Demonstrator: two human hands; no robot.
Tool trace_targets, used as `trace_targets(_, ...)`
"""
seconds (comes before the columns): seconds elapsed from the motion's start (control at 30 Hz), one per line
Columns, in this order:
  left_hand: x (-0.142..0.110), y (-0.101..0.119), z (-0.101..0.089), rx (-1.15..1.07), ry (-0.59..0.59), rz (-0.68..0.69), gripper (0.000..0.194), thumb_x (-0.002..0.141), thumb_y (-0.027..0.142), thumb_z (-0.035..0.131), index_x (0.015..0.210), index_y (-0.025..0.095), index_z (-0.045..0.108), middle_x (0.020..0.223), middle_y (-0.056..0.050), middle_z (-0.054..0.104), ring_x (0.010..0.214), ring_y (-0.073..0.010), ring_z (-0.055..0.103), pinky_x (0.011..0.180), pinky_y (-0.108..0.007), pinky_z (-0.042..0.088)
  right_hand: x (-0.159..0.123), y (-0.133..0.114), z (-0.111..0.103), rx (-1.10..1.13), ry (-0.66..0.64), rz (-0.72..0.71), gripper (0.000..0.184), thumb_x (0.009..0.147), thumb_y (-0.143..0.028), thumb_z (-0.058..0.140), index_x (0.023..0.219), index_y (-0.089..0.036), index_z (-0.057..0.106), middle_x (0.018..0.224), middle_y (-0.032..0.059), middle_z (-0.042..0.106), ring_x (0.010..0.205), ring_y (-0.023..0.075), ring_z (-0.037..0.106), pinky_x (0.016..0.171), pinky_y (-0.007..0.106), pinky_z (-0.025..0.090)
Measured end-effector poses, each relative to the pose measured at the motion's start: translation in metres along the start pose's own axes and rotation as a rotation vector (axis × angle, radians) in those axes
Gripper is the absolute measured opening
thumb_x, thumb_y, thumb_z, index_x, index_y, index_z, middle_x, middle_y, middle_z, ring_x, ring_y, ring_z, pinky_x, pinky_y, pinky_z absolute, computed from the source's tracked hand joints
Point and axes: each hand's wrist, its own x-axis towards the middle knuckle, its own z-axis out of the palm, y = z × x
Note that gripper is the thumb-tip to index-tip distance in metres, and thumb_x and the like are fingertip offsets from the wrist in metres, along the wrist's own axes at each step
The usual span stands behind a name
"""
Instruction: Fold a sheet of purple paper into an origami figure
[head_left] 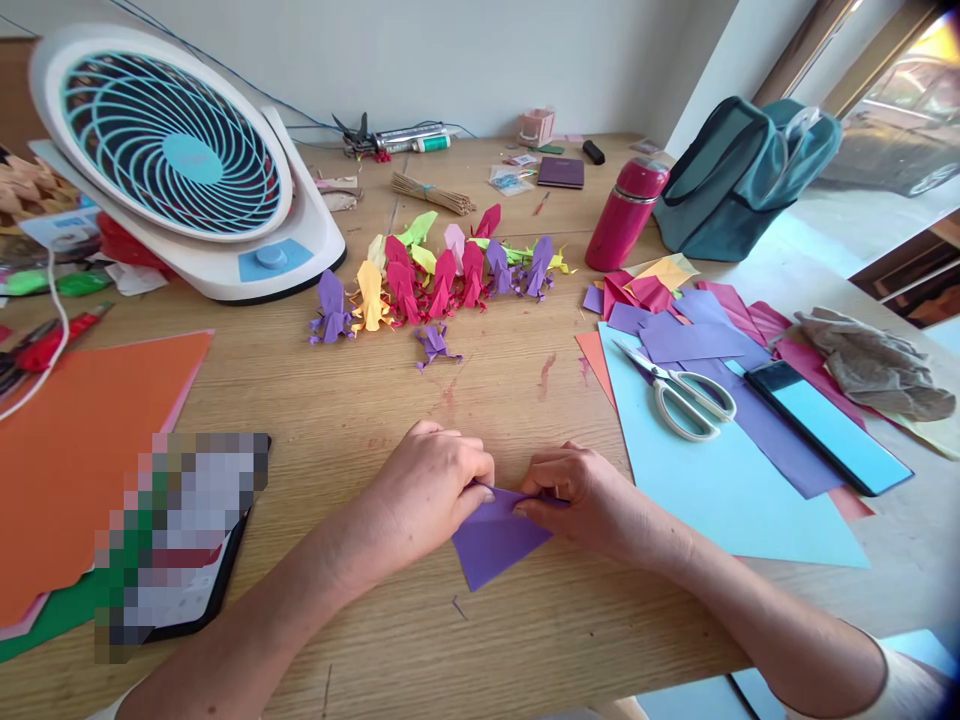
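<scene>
A purple sheet of folding paper (pixel 499 545) is pinched between my two hands, just above or on the wooden table. My left hand (pixel 439 480) grips its upper left corner with thumb and fingers. On the upper right corner, my right hand (pixel 581 495) has its thumb pressed against the curled fingers. A fold runs along the top edge, and the lower part tapers downward. Beyond the hands lies a small purple folded-paper figure (pixel 436 345). Behind it stand several more folded-paper figures (pixel 442 285) in red, purple, yellow, pink and green.
Left are a white fan (pixel 217 160), orange paper (pixel 97 450) and a partly blurred phone (pixel 210 570). Scissors (pixel 686 390) lie on light blue paper (pixel 720 510) at right, beside a second phone (pixel 829 420) and purple scraps. A red flask (pixel 626 215) and teal bag (pixel 739 180) stand behind.
</scene>
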Motion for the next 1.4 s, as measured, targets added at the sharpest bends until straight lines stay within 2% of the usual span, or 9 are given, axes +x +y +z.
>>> trace_targets(0.2, 0.002, -0.015, -0.002, -0.049, -0.021, -0.033, 0.016, 0.084, 0.016, 0.066, 0.068, 0.019, 0.066, 0.075, 0.003, 0.07, 0.072, -0.0142, 0.061, 0.07, -0.027, 0.037, -0.006, 0.009, -0.016, -0.09, -0.055, 0.087, 0.014, 0.083, -0.016, 0.068, 0.07, -0.019, 0.066, 0.067, -0.0028, 0.063, 0.061, 0.0106, 0.055, 0.06, 0.023, 0.038)
trace_targets(0.37, 0.008, -0.022, 0.004, -0.02, -0.02, -0.101, 0.016, 0.085, 0.017, 0.063, 0.07, 0.018, 0.067, 0.076, 0.001, 0.071, 0.074, -0.0165, 0.063, 0.07, -0.029, 0.038, -0.009, 0.023, -0.024, -0.226, -0.006, 0.109, 0.012, 0.084, -0.019, 0.068, 0.073, -0.02, 0.063, 0.072, -0.0016, 0.063, 0.065, 0.0119, 0.057, 0.062, 0.024, 0.04)
trace_targets(0.53, 0.009, -0.02, 0.007, 0.029, -0.019, -0.166, 0.016, 0.088, 0.019, 0.06, 0.074, 0.018, 0.067, 0.082, -0.003, 0.07, 0.08, -0.0193, 0.063, 0.074, -0.032, 0.039, -0.008, 0.013, -0.018, -0.332, 0.089, -0.127, 0.013, 0.095, -0.016, 0.054, 0.09, -0.018, 0.066, 0.084, 0.0043, 0.06, 0.076, 0.0158, 0.057, 0.07, 0.029, 0.044)
trace_targets(0.7, 0.007, -0.017, 0.011, 0.081, 0.022, -0.168, 0.014, 0.088, 0.018, 0.061, 0.075, 0.019, 0.065, 0.083, -0.002, 0.07, 0.082, -0.0195, 0.064, 0.078, -0.034, 0.037, -0.008, 0.002, -0.004, -0.277, -0.001, -0.335, 0.028, 0.098, -0.007, 0.04, 0.11, -0.016, 0.065, 0.101, 0.0108, 0.063, 0.09, 0.0185, 0.059, 0.078, 0.03, 0.05)
trace_targets(0.87, 0.008, -0.015, 0.015, 0.107, 0.064, -0.195, 0.008, 0.085, 0.012, 0.063, 0.087, 0.02, 0.061, 0.085, -0.001, 0.068, 0.084, -0.0195, 0.061, 0.082, -0.036, 0.037, -0.006, 0.005, 0.002, -0.314, -0.036, -0.319, 0.034, 0.096, -0.005, 0.039, 0.117, -0.015, 0.063, 0.108, 0.0124, 0.064, 0.094, 0.0203, 0.058, 0.082, 0.034, 0.053)
trace_targets(1.0, 0.008, -0.017, 0.02, 0.18, 0.164, -0.094, 0.009, 0.087, 0.011, 0.06, 0.087, 0.019, 0.062, 0.098, -0.005, 0.063, 0.094, -0.022, 0.057, 0.081, -0.035, 0.039, -0.006, 0.006, 0.003, -0.358, -0.016, -0.298, 0.032, 0.096, -0.006, 0.04, 0.115, -0.016, 0.065, 0.105, 0.0115, 0.065, 0.091, 0.0203, 0.058, 0.082, 0.036, 0.051)
trace_targets(1.17, 0.003, -0.015, 0.03, 0.118, 0.115, -0.015, 0.021, 0.093, 0.008, 0.05, 0.079, 0.017, 0.063, 0.084, -0.002, 0.06, 0.082, -0.0161, 0.059, 0.074, -0.028, 0.045, -0.009, 0.006, 0.003, -0.386, 0.006, -0.285, 0.031, 0.096, -0.007, 0.044, 0.115, -0.018, 0.066, 0.105, 0.01, 0.068, 0.091, 0.0196, 0.059, 0.082, 0.034, 0.048)
trace_targets(1.33, -0.015, -0.001, 0.044, 0.25, 0.149, -0.046, 0.015, 0.092, 0.012, 0.056, 0.103, 0.016, 0.066, 0.097, -0.007, 0.064, 0.091, -0.0227, 0.064, 0.079, -0.036, 0.052, -0.016, 0.004, 0.0, -0.416, 0.015, -0.299, 0.037, 0.097, -0.009, 0.045, 0.129, -0.02, 0.059, 0.118, 0.0108, 0.068, 0.095, 0.0198, 0.061, 0.083, 0.036, 0.047)
trace_targets(1.4, -0.021, 0.005, 0.054, 0.32, 0.196, -0.042, 0.024, 0.091, 0.017, 0.061, 0.115, 0.017, 0.064, 0.101, -0.01, 0.064, 0.09, -0.0251, 0.065, 0.079, -0.039, 0.054, -0.024, 0.003, 0.001, -0.464, 0.029, -0.32, 0.041, 0.096, -0.008, 0.043, 0.135, -0.018, 0.055, 0.126, 0.013, 0.065, 0.099, 0.0213, 0.063, 0.084, 0.038, 0.047)
